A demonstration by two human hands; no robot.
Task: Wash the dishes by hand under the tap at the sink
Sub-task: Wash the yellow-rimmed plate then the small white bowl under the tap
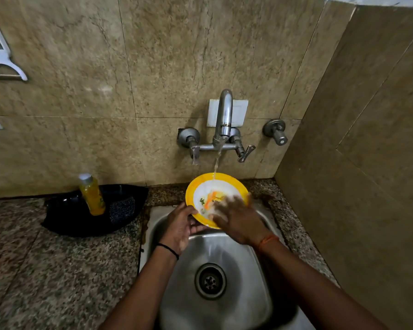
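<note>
My left hand (pixel 179 226) grips the near-left rim of the yellow-rimmed plate (pixel 202 181), fingers curled under the edge, and holds it tilted over the far side of the steel sink (pixel 227 256). My right hand (pixel 236 220) lies across the plate's white centre with fingers spread and fairly straight; it is blurred, so I cannot tell more than that it presses flat on the surface of the plate. Orange and green food residue shows on the white centre beside my right fingers. A stream of water (pixel 217 160) falls from the wall-mounted tap (pixel 224 113) onto the far rim of the plate. The sink basin holds no other dishes in view; its round drain (pixel 210 281) sits near me, between my forearms. On the speckled stone surface (pixel 57 270) to the left of the sink rests a black tray (pixel 65 220); in it stand an upright bottle of yellow liquid (pixel 92 195) and, just right of the bottle, a dark scrubbing pad (pixel 122 209). A black band circles my left wrist, an orange thread my right.
</note>
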